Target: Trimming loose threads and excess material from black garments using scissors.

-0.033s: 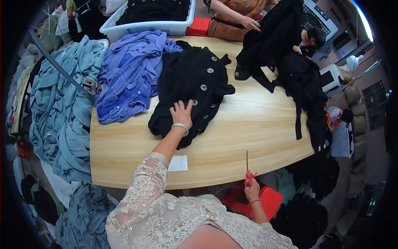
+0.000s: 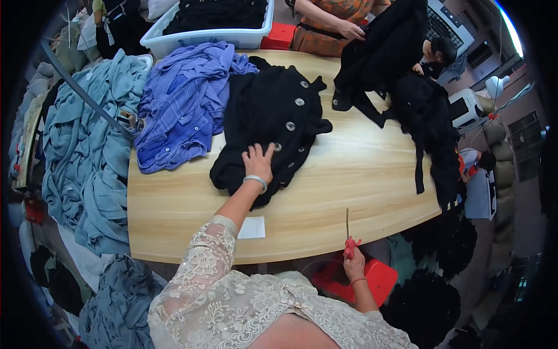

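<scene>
My left hand point(image 2: 259, 164) lies palm down with fingers spread on a black buttoned knit garment point(image 2: 256, 116), beside one of its shiny round buttons. The garment is spread on the wooden table point(image 2: 360, 174) left of the middle. At the table's front edge, my right hand point(image 2: 354, 269) is closed round a thin straight metal rod point(image 2: 347, 223) with a red handle. The rod points away from me, over the tabletop; its exact kind is too small to make out. A small white paper point(image 2: 251, 227) lies near the front edge, under my left forearm.
Blue-purple garments point(image 2: 180, 110) and teal knitwear point(image 2: 87, 151) are heaped at left. A white plastic bin point(image 2: 215, 39) of black clothing stands behind. Across the table, a co-worker's hand point(image 2: 351, 29) holds up black clothing point(image 2: 378, 58). A red stool point(image 2: 378, 282) is beside my right arm.
</scene>
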A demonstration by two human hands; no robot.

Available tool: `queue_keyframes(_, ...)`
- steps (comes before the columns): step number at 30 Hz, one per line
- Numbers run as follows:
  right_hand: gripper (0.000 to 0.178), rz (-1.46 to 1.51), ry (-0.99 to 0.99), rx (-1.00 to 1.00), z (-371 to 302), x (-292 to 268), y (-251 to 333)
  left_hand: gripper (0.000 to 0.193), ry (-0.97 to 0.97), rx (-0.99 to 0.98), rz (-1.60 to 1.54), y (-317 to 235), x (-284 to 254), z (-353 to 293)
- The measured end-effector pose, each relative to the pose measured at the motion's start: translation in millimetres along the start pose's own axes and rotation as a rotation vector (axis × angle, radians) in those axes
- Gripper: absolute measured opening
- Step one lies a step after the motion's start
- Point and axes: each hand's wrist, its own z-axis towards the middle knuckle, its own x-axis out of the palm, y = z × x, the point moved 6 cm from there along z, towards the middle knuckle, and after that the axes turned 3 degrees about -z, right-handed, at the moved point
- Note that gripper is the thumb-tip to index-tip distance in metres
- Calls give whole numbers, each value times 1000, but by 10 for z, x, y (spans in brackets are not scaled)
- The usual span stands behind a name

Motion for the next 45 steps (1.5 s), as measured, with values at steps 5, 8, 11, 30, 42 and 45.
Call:
queue_keyframes(5,32,8,-79,-118,50,-26,465,67,118,182,-55,-253,28,-628)
queue_keyframes(8,33,60,-89,-134,114,-136,797,70,193,344,-103,-352,-59,-1072)
queue_keyframes(11,31,67,-192,-222,238,-290,1033,75,264,549,-149,-267,-228,-1416)
queue_keyframes(30,36,-355,-168,-242,2141,-262,743,103,375,480,48,270,-317,-623)
queue_keyframes(42,41,-128,66,-318,1480,-980,856,42,114,-11,-539,587,-679,-707)
queue_keyframes(45,65,80,154,-344,1365,-943,870,34,79,-2,-450,567,-631,-628)
